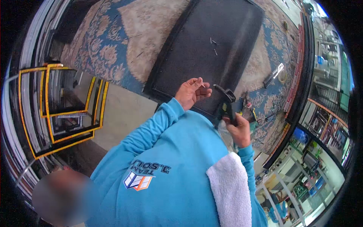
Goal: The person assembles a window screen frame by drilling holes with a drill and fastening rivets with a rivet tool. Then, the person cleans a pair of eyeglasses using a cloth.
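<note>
While pins [214, 42] lie loose, black panel [196, 56]: seemingly unfinished.
Left hand [192, 94]: pinches slim pin [203, 85].
Right hand [241, 131]: wraps around black hand tool [227, 109].

We hold a black tool [227, 106] with a narrow nose, tilted over the near right corner of the dark, flat-lying framed panel [193, 56]. We pinch a thin, small piece [203, 85] above the panel's near end.

On my feed the fisheye bows straight lines near its black-cornered rim. Light glares white at the upper right, a pale sheen streaks the flat black rectangular panel [198, 62], and a smeared patch blurs the lower left.
</note>
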Available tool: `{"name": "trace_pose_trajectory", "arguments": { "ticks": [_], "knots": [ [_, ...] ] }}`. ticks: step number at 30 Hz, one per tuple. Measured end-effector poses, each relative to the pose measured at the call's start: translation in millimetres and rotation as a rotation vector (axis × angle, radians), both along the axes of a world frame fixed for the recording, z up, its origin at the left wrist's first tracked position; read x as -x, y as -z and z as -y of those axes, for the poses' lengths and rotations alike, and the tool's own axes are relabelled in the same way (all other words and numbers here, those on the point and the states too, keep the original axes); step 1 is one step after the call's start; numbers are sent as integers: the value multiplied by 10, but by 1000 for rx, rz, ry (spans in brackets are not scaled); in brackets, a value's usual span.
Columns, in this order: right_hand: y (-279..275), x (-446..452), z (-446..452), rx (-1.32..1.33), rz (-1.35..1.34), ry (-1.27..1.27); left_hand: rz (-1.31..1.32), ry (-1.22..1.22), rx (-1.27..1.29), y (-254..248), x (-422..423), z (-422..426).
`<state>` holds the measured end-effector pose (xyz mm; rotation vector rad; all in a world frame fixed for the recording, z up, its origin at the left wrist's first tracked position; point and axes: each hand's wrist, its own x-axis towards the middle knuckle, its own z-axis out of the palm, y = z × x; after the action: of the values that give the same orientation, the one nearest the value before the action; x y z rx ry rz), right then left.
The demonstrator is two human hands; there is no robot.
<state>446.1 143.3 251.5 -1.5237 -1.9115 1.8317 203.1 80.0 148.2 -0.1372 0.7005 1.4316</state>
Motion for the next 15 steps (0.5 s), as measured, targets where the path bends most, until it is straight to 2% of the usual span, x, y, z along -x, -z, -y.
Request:
{"name": "trace_pose_trajectory", "arguments": {
  "ticks": [2,9,15],
  "knots": [
    [29,225,122,-46,-54,-54,33,-139,61,-166,52,80],
    [207,453,187,-28,-105,-226,-137,-213,81,-271,342,341],
    [61,630,185,108,-175,-234,-62,-288,64,-275,378,437]
  ]
}}
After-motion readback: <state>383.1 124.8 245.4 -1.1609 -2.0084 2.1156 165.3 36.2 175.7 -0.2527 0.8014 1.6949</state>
